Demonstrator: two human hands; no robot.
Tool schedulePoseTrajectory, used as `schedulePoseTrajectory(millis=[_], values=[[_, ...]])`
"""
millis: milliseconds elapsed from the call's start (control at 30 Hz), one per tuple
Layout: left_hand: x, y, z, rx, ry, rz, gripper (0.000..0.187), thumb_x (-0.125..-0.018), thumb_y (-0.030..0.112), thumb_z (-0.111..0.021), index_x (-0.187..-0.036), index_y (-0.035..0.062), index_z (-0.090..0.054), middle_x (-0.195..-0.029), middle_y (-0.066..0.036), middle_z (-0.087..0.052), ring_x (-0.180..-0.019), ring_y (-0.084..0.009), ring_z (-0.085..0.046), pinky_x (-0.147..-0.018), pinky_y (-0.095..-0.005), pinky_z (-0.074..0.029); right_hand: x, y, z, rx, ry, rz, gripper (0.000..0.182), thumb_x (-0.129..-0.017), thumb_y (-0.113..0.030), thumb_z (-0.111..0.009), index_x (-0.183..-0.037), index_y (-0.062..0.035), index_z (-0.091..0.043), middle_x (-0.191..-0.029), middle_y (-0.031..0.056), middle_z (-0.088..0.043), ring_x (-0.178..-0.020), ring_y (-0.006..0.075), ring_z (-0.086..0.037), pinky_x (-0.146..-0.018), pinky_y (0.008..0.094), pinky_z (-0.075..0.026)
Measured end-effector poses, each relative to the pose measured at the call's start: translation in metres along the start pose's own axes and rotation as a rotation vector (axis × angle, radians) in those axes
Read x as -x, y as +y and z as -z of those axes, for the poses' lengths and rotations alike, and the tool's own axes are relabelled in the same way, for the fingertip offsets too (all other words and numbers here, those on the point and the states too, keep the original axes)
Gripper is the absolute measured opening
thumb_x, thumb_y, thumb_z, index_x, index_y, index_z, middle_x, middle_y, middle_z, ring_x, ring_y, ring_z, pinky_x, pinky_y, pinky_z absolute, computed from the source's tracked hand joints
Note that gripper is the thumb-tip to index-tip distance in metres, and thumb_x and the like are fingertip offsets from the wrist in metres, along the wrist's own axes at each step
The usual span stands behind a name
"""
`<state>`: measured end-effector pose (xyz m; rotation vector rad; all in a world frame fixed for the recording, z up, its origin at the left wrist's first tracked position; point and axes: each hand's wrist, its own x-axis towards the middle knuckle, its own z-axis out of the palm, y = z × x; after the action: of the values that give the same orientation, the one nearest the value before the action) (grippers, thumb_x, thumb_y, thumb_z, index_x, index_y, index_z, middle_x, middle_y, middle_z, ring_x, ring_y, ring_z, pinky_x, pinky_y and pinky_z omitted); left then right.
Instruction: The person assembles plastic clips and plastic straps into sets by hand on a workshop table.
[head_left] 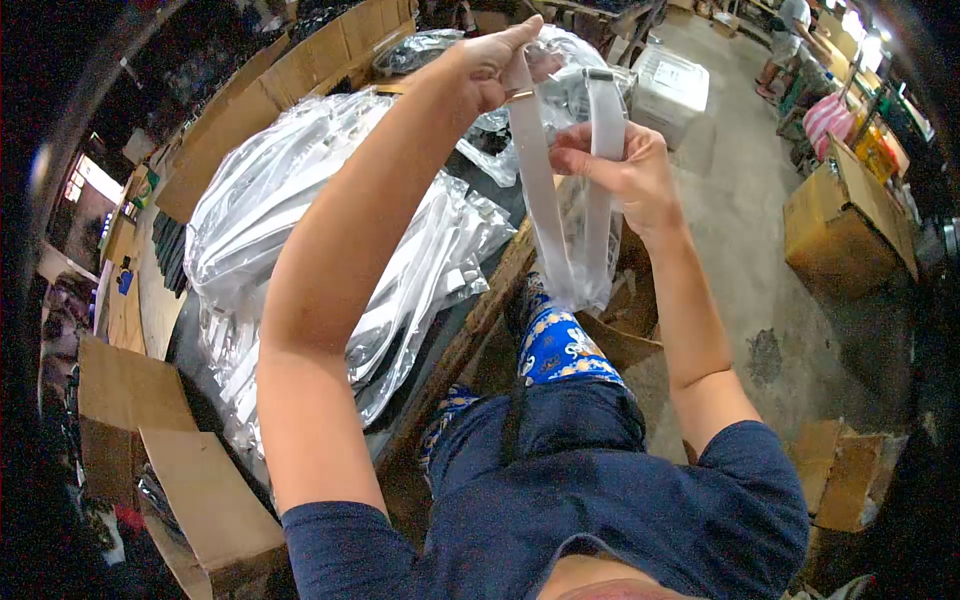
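A white strap (542,180) hangs in a long loop in front of me, with small metal fittings near its upper ends. Clear plastic seems to surround its lower part. My left hand (497,62) grips one upper end, fingers pointing away and the palm partly hidden. Lower and to the right, my right hand (630,172) pinches the other side of the loop between thumb and fingers. Left of the strap, a large pile of white straps in clear plastic bags (290,200) covers the dark tabletop, partly behind my left forearm.
Cardboard (290,85) walls the table's far left side. An open carton (200,480) stands at lower left, and another box (845,225) sits on the floor at right. Beyond the table is a white package (670,90). A person (790,40) is in the far right background.
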<state>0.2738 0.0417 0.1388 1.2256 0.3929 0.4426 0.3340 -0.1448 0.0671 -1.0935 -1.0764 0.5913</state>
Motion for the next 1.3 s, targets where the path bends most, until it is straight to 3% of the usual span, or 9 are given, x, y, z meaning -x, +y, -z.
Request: schedulePoseTrajectory(millis=[333, 467, 600, 667, 733, 833, 1100, 1267, 1300], values=[[-0.004, -0.020, 0.004, 0.131, 0.153, -0.060, 0.034, -0.087, 0.034, -0.063, -0.099, 0.0019, -0.059, -0.094, -0.010, -0.065, -0.080, -0.0188, -0.065, -0.075, -0.0330, -0.057, 0.005, 0.013, -0.008, -0.063, -0.047, -0.179, 0.018, -0.072, 0.000, -0.075, -0.089, 0.0029, -0.069, -0.080, 0.0075, -0.069, -0.068, 0.0116, -0.063, -0.065, 0.0244, -0.051], [0.009, -0.027, 0.023, -0.056, -0.052, -0.057, 0.043, -0.091, 0.042, -0.054, -0.107, 0.0028, -0.058, -0.094, -0.009, -0.065, -0.080, -0.0185, -0.065, -0.075, -0.0337, -0.056, 0.010, 0.004, -0.011, -0.034, -0.010, -0.124, 0.016, -0.070, 0.001, -0.075, -0.085, 0.0020, -0.069, -0.077, 0.0070, -0.068, -0.067, 0.0116, -0.063, -0.063, 0.0242, -0.050], [0.025, -0.029, 0.026, -0.384, 0.069, -0.096, 0.060, -0.081, 0.059, -0.060, -0.089, -0.0007, -0.062, -0.080, -0.011, -0.065, -0.071, -0.0196, -0.064, -0.066, -0.0380, -0.052, 0.013, -0.007, -0.005, 0.023, -0.009, -0.106, 0.020, -0.069, -0.006, -0.079, -0.086, 0.0002, -0.070, -0.077, 0.0045, -0.068, -0.067, 0.0109, -0.063, -0.065, 0.0234, -0.051], [0.028, -0.029, 0.028, -0.910, 0.356, -0.525, 0.064, -0.082, 0.061, -0.057, -0.095, -0.0008, -0.062, -0.083, -0.010, -0.065, -0.078, -0.0196, -0.063, -0.073, -0.0345, -0.051, 0.013, -0.011, -0.002, -0.019, -0.011, -0.096, 0.020, -0.069, -0.006, -0.079, -0.086, -0.0001, -0.070, -0.078, 0.0043, -0.068, -0.068, 0.0110, -0.063, -0.065, 0.0235, -0.051], [0.027, -0.029, 0.019, -0.738, 0.253, -0.658, 0.074, -0.085, 0.067, -0.044, -0.107, -0.0017, -0.061, -0.096, -0.013, -0.065, -0.092, -0.0202, -0.061, -0.085, -0.0319, -0.047, 0.015, -0.015, -0.001, -0.061, -0.007, -0.093, 0.020, -0.069, -0.006, -0.079, -0.086, -0.0004, -0.070, -0.079, 0.0041, -0.068, -0.069, 0.0111, -0.063, -0.066, 0.0237, -0.051], [0.044, -0.040, 0.001, -0.411, -0.261, -0.639, 0.092, -0.086, 0.073, -0.016, -0.123, -0.0017, -0.053, -0.123, -0.016, -0.055, -0.114, -0.0221, -0.052, -0.101, -0.0341, -0.036, 0.014, -0.019, 0.001, -0.071, -0.036, -0.083, 0.023, -0.069, -0.007, -0.080, -0.089, -0.0012, -0.069, -0.082, 0.0039, -0.068, -0.070, 0.0111, -0.063, -0.065, 0.0243, -0.051], [0.068, -0.096, -0.016, 0.367, -0.411, -0.148, 0.096, -0.081, 0.079, -0.019, -0.126, -0.0008, -0.049, -0.119, -0.014, -0.057, -0.112, -0.0255, -0.054, -0.099, -0.0403, -0.039, 0.005, -0.035, 0.012, -0.092, -0.121, -0.094, 0.020, -0.073, -0.006, -0.077, -0.090, -0.0009, -0.069, -0.084, 0.0042, -0.068, -0.071, 0.0114, -0.064, -0.065, 0.0248, -0.051], [0.086, -0.129, -0.022, 0.516, -0.448, -0.176, 0.097, -0.079, 0.080, -0.024, -0.134, 0.0015, -0.039, -0.128, -0.014, -0.050, -0.116, -0.0276, -0.049, -0.100, -0.0439, -0.038, -0.008, -0.009, 0.019, -0.011, -0.088, -0.076, 0.020, -0.072, -0.007, -0.076, -0.090, -0.0003, -0.070, -0.082, 0.0044, -0.068, -0.070, 0.0114, -0.063, -0.064, 0.0262, -0.051], [0.090, -0.136, -0.029, 0.529, -0.401, -0.246, 0.090, -0.081, 0.075, -0.033, -0.135, 0.0021, -0.037, -0.127, -0.014, -0.050, -0.114, -0.0276, -0.052, -0.098, -0.0436, -0.039, -0.011, -0.004, 0.023, 0.063, -0.072, -0.139, 0.027, -0.076, -0.009, -0.074, -0.100, 0.0015, -0.067, -0.088, 0.0070, -0.068, -0.078, 0.0132, -0.064, -0.073, 0.0274, -0.052]])
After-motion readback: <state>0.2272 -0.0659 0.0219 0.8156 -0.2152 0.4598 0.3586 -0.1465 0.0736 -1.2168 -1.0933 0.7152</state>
